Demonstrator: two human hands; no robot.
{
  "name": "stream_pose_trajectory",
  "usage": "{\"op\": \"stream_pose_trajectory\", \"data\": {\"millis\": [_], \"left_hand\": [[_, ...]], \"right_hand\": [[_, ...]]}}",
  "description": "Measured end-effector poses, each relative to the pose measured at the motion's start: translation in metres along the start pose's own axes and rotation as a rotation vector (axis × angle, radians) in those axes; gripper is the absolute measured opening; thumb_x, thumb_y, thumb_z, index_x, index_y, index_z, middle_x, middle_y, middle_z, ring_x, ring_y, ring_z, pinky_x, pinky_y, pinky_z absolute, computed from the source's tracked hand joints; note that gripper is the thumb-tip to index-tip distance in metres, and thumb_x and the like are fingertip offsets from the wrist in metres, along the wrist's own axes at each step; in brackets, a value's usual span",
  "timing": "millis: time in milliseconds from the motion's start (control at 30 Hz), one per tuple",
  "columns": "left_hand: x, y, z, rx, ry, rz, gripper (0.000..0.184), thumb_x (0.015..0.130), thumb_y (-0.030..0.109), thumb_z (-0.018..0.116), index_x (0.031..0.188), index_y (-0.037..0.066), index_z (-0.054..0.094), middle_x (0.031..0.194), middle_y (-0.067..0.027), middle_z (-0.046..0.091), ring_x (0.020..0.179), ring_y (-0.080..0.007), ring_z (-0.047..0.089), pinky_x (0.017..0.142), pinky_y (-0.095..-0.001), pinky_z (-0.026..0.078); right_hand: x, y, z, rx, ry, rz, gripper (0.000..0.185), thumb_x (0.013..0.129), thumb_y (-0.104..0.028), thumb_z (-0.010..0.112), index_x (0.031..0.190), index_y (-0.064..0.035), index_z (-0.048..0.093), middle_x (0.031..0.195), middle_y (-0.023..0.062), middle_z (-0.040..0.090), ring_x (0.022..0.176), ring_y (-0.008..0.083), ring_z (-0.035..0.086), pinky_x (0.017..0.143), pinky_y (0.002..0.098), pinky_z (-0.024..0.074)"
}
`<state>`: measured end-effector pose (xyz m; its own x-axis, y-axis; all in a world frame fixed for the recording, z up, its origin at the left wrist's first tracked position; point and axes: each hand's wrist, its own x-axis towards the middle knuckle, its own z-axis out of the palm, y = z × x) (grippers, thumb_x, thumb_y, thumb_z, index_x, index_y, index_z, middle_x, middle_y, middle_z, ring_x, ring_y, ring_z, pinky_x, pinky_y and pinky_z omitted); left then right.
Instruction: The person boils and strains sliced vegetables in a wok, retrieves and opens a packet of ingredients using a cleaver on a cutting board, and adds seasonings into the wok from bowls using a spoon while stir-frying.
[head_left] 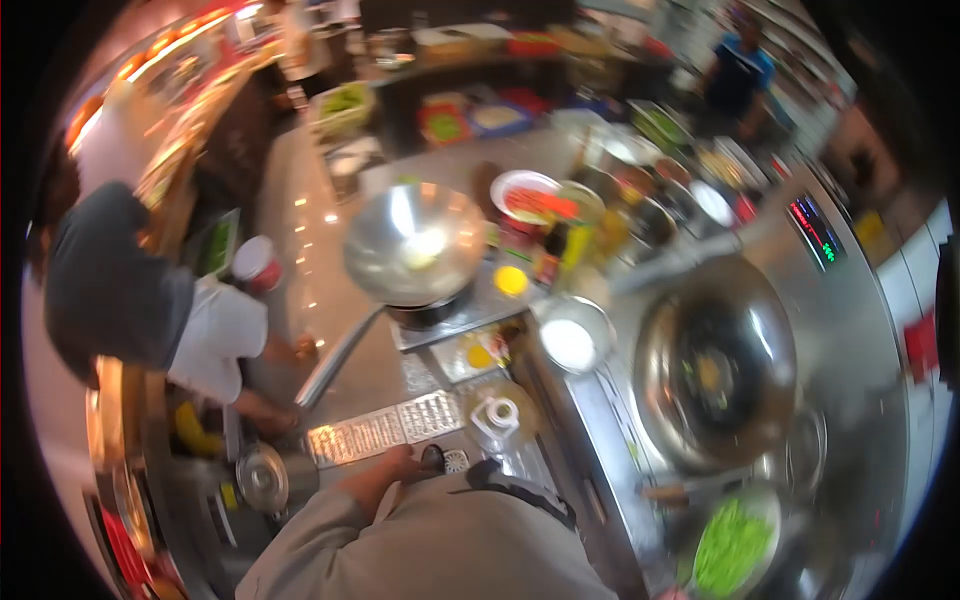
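Note:
My left hand (392,464) is low in front of my body, beside a small dark object (432,459) at the counter's edge. Motion blur smears its fingers, so whether it holds anything does not show. Just ahead of it is a metal grate (385,428), with a clear plastic jug (497,418) to the right. At the bottom edge, a small pinkish patch (672,594) may be part of my right hand; its fingers are hidden. Close by stands a white bowl of chopped greens (733,545).
A large wok (715,365) sits on the right, a shiny metal pan (415,240) with a long handle (340,357) ahead. A metal bowl of white contents (575,337) stands between them. Another person (130,285) leans over on the left; a further person (737,75) stands at the back.

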<state>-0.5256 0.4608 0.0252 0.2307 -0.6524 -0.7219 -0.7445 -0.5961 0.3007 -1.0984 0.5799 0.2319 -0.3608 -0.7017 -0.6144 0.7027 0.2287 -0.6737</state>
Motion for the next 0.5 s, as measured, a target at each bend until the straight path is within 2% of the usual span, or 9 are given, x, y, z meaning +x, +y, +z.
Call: {"op": "stream_pose_trajectory", "data": {"millis": [33, 67, 133, 167, 200, 267, 300, 400, 500], "left_hand": [[0.001, -0.004, -0.003, 0.015, -0.006, 0.02, 0.056, 0.07, 0.034, 0.069, 0.112, -0.001, 0.059, 0.112, -0.0212, 0.06, 0.105, -0.0316, 0.057, 0.088, -0.037, 0.046], [0.006, -0.011, -0.001, 0.024, 0.01, 0.036, 0.055, 0.07, 0.033, 0.07, 0.112, 0.0, 0.059, 0.11, -0.0216, 0.06, 0.105, -0.031, 0.058, 0.088, -0.0366, 0.046], [0.008, -0.013, 0.003, 0.013, 0.052, 0.052, 0.052, 0.07, 0.032, 0.07, 0.11, 0.0, 0.059, 0.104, -0.0215, 0.062, 0.101, -0.03, 0.06, 0.086, -0.0358, 0.047], [0.006, -0.01, 0.001, -0.005, 0.071, 0.052, 0.051, 0.07, 0.031, 0.07, 0.109, -0.001, 0.059, 0.101, -0.021, 0.063, 0.098, -0.0295, 0.061, 0.085, -0.0356, 0.048], [0.004, -0.007, -0.004, -0.026, 0.089, 0.047, 0.05, 0.07, 0.03, 0.07, 0.108, -0.001, 0.059, 0.098, -0.0205, 0.064, 0.095, -0.0291, 0.062, 0.083, -0.0353, 0.049], [-0.003, 0.008, -0.011, -0.097, 0.062, 0.036, 0.048, 0.071, 0.028, 0.07, 0.107, -0.002, 0.059, 0.091, -0.0186, 0.066, 0.089, -0.0281, 0.064, 0.079, -0.0346, 0.05], [-0.005, 0.013, -0.012, -0.137, 0.049, 0.021, 0.047, 0.071, 0.027, 0.07, 0.106, -0.002, 0.059, 0.088, -0.0176, 0.066, 0.085, -0.0276, 0.064, 0.076, -0.0342, 0.05], [0.013, -0.002, 0.001, -0.206, 0.043, 0.111, 0.047, 0.071, 0.027, 0.07, 0.106, -0.003, 0.058, 0.083, -0.0166, 0.067, 0.08, -0.0263, 0.065, 0.072, -0.0335, 0.051], [0.002, 0.003, 0.0, -0.14, 0.065, 0.182, 0.04, 0.075, 0.021, 0.071, 0.105, -0.002, 0.058, 0.084, -0.0167, 0.066, 0.081, -0.0256, 0.064, 0.072, -0.0335, 0.05]], "right_hand": [[0.002, -0.005, 0.003, 0.023, 0.018, -0.025, 0.023, 0.085, -0.026, 0.057, 0.069, -0.0101, 0.05, 0.053, -0.0022, 0.04, 0.045, 0.0087, 0.037, 0.042, 0.0248, 0.0358], [-0.001, -0.013, 0.018, -0.064, 0.131, -0.021, 0.034, 0.087, -0.033, 0.054, 0.059, -0.0171, 0.043, 0.052, -0.0049, 0.035, 0.044, 0.0066, 0.033, 0.04, 0.0257, 0.0301], [0.025, -0.013, -0.016, 0.29, -0.307, -0.07, 0.015, 0.084, -0.019, 0.049, 0.075, -0.0062, 0.048, 0.065, 0.0069, 0.053, 0.05, 0.0164, 0.051, 0.041, 0.0271, 0.0423], [0.02, -0.026, 0.018, 0.352, -0.052, -0.008, 0.021, 0.086, -0.014, 0.046, 0.067, -0.012, 0.036, 0.053, -0.0008, 0.035, 0.038, 0.0101, 0.032, 0.03, 0.0245, 0.0279], [0.033, -0.029, 0.01, 0.269, -0.177, -0.095, 0.005, 0.083, -0.012, 0.05, 0.083, -0.0071, 0.048, 0.054, 0.0015, 0.041, 0.039, 0.0113, 0.039, 0.029, 0.0259, 0.0325], [0.053, -0.041, 0.034, 0.085, -0.016, -0.234, 0.016, 0.08, -0.008, 0.053, 0.093, -0.0076, 0.044, 0.055, 0.0016, 0.041, 0.039, 0.0118, 0.039, 0.03, 0.025, 0.0308], [0.057, -0.051, 0.064, 0.114, 0.032, -0.203, 0.026, 0.077, -0.004, 0.054, 0.099, -0.007, 0.041, 0.056, 0.0029, 0.041, 0.04, 0.0132, 0.04, 0.031, 0.0265, 0.0325], [0.083, -0.063, 0.128, -0.192, 0.2, -0.341, 0.03, 0.072, 0.002, 0.053, 0.096, -0.0045, 0.035, 0.059, 0.0067, 0.042, 0.042, 0.0151, 0.043, 0.033, 0.0285, 0.0366], [0.121, -0.071, 0.159, -0.309, 0.08, -0.281, 0.031, 0.071, 0.001, 0.056, 0.091, -0.0056, 0.035, 0.058, 0.0073, 0.043, 0.041, 0.0164, 0.045, 0.032, 0.0313, 0.0385]]}}
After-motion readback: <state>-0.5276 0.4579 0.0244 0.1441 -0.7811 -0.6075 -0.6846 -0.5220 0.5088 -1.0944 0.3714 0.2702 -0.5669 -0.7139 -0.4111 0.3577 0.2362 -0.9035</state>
